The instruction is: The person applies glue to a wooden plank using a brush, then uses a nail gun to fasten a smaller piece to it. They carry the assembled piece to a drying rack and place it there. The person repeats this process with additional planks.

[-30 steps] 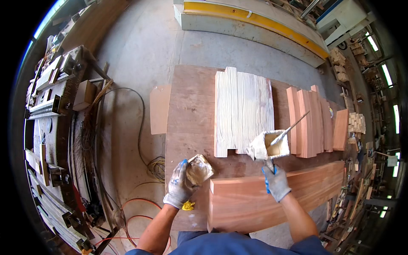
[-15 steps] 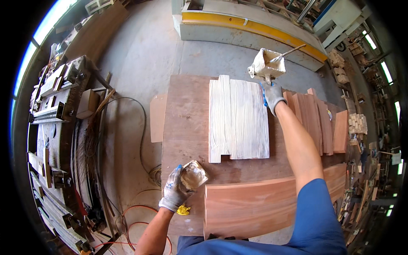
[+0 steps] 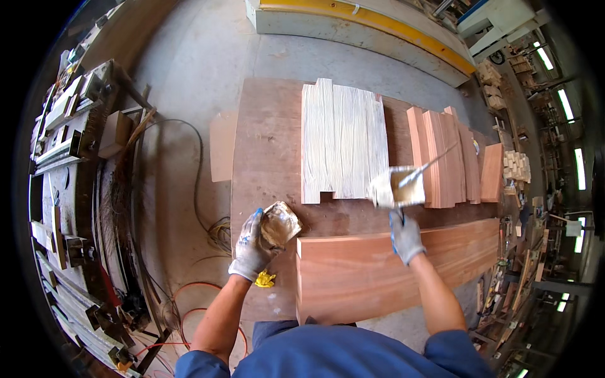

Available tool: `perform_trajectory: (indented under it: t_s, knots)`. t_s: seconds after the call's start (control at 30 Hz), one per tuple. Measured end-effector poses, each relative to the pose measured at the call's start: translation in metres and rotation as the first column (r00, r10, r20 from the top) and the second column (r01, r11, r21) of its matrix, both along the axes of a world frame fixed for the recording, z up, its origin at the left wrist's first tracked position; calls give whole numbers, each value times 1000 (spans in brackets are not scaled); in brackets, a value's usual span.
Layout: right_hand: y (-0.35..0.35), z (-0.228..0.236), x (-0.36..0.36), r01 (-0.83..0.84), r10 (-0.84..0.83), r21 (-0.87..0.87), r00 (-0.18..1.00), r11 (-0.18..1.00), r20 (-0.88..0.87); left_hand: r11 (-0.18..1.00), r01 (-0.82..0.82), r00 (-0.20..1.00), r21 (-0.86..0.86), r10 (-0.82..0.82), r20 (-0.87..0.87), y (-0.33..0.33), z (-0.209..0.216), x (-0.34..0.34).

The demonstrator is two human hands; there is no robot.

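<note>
My gloved left hand is closed around a square tub, its inside smeared with whitish glue. It is above the table's left part. My gloved right hand grips the handle of a glue-caked square pot, from which a thin stick leans out to the right. This pot is beside the near right corner of a row of wooden strips laid edge to edge. White, streaky glue covers their tops. The pot's underside cannot be seen.
The brown tabletop bears a stack of reddish boards at right and a thick plank along the near side. A crumpled yellow scrap lies by my left wrist. Orange hose and cables lie on the floor; a clamp rack stands left.
My right hand has drawn the pot from the far right corner of the glued strips back toward me. My left hand still holds the tub. The whole view has shifted slightly.
</note>
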State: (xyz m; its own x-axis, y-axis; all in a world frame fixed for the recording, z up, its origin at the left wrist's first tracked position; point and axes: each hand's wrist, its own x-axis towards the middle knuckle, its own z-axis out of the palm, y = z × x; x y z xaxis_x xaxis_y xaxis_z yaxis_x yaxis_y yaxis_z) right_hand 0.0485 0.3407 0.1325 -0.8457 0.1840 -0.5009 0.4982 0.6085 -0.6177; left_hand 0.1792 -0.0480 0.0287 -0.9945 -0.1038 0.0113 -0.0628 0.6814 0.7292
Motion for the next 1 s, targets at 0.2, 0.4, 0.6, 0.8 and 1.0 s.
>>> perform_trajectory:
  t_s: [0.2,0.4,0.6,0.8,1.0]
  knots:
    - [2,57,43,229,-211,-159,969,960,126,1000,-1,1000,15,0,26,1,-2,0]
    - [-3,19,-29,46,-43,-45,997,998,58,1000,12,1000,10,-12,22,2,-13,0]
    - [-32,-56,-197,-103,102,15,929,995,-355,999,10,1000,-48,-9,17,-3,2,3]
    - [-57,-44,-353,-24,-5,-69,918,997,-397,1000,2,1000,-14,-2,-4,3,7,-3]
    - [-48,-44,-349,27,-45,-65,957,998,-288,1000,18,999,-12,-19,-46,3,14,-6]
